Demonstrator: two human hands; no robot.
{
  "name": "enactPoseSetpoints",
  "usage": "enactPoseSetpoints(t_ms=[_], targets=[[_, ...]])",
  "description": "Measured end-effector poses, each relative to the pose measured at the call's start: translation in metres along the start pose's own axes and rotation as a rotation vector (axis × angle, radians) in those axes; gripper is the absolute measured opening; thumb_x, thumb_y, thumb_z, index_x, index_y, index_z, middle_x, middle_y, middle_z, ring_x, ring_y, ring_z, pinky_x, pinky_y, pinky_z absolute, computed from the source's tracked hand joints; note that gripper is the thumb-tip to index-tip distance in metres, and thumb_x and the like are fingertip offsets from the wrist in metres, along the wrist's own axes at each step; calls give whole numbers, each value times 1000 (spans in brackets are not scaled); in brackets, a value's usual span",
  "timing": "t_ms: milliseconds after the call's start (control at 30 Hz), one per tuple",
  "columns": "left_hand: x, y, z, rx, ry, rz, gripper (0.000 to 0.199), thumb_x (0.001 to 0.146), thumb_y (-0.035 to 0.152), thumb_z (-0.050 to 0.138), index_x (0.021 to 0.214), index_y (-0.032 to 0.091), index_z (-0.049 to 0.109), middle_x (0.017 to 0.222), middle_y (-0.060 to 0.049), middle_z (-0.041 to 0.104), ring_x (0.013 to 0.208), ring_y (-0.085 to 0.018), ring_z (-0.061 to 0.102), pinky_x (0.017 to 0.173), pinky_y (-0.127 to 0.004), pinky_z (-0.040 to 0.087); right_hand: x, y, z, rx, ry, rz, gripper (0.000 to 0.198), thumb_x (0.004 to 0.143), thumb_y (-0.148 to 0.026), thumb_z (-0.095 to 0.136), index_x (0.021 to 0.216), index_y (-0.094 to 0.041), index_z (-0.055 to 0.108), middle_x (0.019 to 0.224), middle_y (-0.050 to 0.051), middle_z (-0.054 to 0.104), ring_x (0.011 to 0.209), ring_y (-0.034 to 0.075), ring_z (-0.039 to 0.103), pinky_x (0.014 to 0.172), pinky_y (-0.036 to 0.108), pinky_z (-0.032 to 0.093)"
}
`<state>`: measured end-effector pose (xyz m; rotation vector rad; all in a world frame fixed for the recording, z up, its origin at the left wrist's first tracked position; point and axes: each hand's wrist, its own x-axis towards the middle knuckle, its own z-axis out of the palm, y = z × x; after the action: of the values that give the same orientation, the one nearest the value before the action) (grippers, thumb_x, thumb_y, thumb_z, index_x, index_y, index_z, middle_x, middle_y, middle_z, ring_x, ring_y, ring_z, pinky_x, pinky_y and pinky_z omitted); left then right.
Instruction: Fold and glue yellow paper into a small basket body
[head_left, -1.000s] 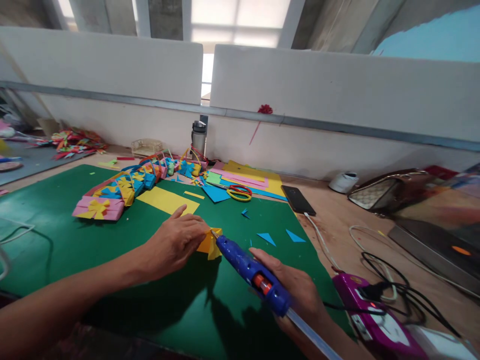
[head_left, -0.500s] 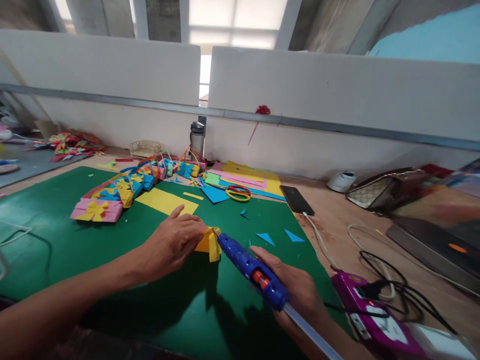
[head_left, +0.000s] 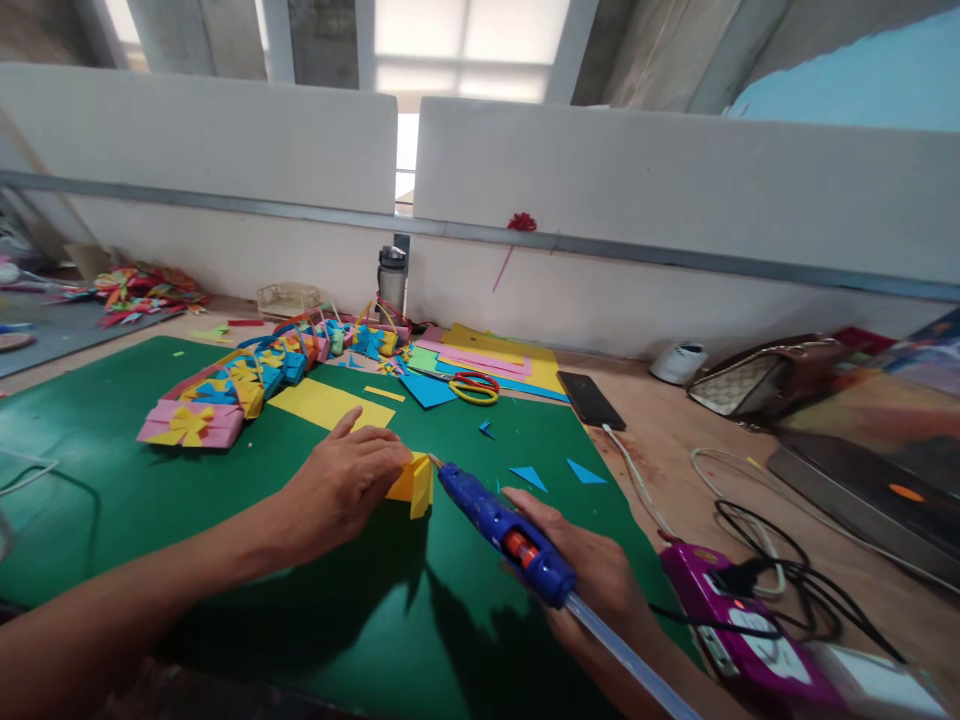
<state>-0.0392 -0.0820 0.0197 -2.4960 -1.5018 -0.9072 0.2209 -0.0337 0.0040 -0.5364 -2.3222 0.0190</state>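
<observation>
One yellow paper piece [head_left: 422,487] | left hand [head_left: 351,485], fingers narrowed on it | right hand [head_left: 600,572] gripping glue gun [head_left: 480,508] | nozzle [head_left: 436,461] shifted to piece's right corner, pass likely ending

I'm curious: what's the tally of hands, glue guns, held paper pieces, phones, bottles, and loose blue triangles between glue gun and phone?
Hands: 2 (left hand, right hand)
Hot glue gun: 1
Folded yellow paper piece, held: 1
Smartphone: 1
Water bottle: 1
Blue paper triangles: 2
Total: 8
</observation>
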Motion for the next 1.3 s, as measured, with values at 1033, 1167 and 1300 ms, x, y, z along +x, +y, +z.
enactPoseSetpoints(t_ms=[1033,1167,1300], targets=[[-11,7,-3,-401,130,-7,25,90,19,41,105,19,61,100,-3,69,96,-17,62,95,-30,42,28,48,17,-896,-546,563,47,87,-4,34,133,-14,38,90,13,62,87,25,61,80,39,36],[-9,13,-1,-525,89,21,26,90,16,40,105,18,61,101,-5,67,95,-15,61,83,-24,46,26,48,17,-841,-557,560,46,85,-3,39,129,-16,44,95,13,62,91,25,59,82,41,35],[-8,16,4,-573,60,56,26,90,12,39,105,16,60,99,-6,66,93,-13,60,82,-21,46,31,40,7,-782,-535,557,44,79,-11,56,122,-16,50,104,14,61,96,28,57,86,45,33]])
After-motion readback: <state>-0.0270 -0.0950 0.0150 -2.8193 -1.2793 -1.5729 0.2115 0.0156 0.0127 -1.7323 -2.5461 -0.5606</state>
